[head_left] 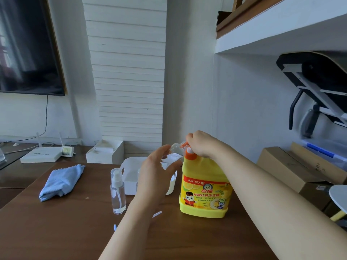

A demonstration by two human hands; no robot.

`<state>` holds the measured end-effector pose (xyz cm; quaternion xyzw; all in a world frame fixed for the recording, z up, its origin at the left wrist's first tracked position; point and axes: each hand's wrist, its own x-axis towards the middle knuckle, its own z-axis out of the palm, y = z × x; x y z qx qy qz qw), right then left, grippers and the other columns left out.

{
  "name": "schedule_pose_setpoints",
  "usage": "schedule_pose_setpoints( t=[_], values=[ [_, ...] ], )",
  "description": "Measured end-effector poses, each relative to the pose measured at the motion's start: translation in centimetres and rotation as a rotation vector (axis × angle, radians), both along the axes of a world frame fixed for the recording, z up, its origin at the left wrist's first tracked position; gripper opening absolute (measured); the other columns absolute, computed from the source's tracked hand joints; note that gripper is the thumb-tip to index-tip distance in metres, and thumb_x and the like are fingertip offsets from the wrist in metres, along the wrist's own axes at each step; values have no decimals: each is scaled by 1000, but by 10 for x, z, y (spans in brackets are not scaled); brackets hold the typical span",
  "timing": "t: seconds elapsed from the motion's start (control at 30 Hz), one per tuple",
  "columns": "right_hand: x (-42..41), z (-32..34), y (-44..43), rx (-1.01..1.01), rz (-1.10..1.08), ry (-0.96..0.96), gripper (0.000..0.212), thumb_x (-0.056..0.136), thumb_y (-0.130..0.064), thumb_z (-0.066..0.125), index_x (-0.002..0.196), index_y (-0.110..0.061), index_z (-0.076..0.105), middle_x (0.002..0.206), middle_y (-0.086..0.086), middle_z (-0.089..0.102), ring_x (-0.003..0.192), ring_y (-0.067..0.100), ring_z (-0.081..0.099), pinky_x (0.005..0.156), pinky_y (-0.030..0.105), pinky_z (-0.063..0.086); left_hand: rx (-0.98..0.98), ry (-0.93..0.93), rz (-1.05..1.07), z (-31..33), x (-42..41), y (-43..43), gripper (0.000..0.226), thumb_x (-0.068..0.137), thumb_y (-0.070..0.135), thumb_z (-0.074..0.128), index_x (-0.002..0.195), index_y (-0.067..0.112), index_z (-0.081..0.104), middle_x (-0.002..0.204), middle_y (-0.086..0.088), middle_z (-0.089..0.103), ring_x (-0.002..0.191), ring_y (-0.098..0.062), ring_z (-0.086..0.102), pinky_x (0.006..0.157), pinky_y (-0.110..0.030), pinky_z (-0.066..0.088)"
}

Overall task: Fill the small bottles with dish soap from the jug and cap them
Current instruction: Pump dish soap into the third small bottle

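While in left hand [157, 172], small bottle [174, 157] tilted toward jug [204, 194].

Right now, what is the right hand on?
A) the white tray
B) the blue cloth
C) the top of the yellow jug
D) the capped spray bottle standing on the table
C: the right hand grips the orange top of the yellow jug, while the left hand holds a small clear bottle tilted up beside that top.
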<state>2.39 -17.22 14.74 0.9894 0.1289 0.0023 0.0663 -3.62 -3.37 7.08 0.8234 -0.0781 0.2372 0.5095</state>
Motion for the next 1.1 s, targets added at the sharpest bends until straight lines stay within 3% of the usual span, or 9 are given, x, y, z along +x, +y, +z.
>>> schedule_pose_setpoints(
  t=[0.1,0.17,0.43,0.5,0.77,0.93,1.1],
  values=[
    [0,7,1,-5,0,11,23,96,-20,46,112,-4,44,75,4,37,81,22,44,67,29,39,2,-12,2,2,1,-1,53,80,32,73,129,21,55,108,10,62,90,-6,52,73,-18,38],
    [1,6,1,-15,4,-5,17,96,-21,47,106,-8,44,71,1,31,81,22,45,67,30,40,-3,-12,2,2,2,-1,54,79,31,73,129,21,55,108,9,63,91,-6,53,75,-18,40],
    [7,-7,0,25,8,-37,18,99,-21,43,110,-7,45,83,3,40,84,20,49,76,34,49,16,11,6,-2,3,1,55,80,33,72,130,22,54,114,10,62,94,-4,52,78,-19,38],
    [8,-12,-1,4,6,-43,17,99,-20,41,109,-8,46,78,1,38,82,20,50,72,34,47,16,23,8,-4,2,1,55,79,33,73,130,22,54,115,9,63,94,-2,52,79,-18,37],
    [1,6,-1,-40,27,-5,17,99,-24,45,95,-9,38,71,0,33,80,20,46,68,30,41,-22,9,10,0,1,-2,53,79,34,72,128,22,55,102,15,58,90,-8,54,77,-20,40],
    [4,6,0,-36,12,-19,23,96,-24,48,82,-10,35,71,1,34,78,21,46,67,30,42,-19,-3,9,1,3,0,53,78,31,74,128,20,56,108,12,62,94,-5,54,78,-19,40],
    [4,0,1,4,8,-25,14,98,-20,46,92,-10,38,76,2,37,78,20,45,66,30,41,-12,8,5,-1,6,1,52,80,31,73,128,22,55,113,9,63,94,-6,53,78,-21,40]
  ],
)
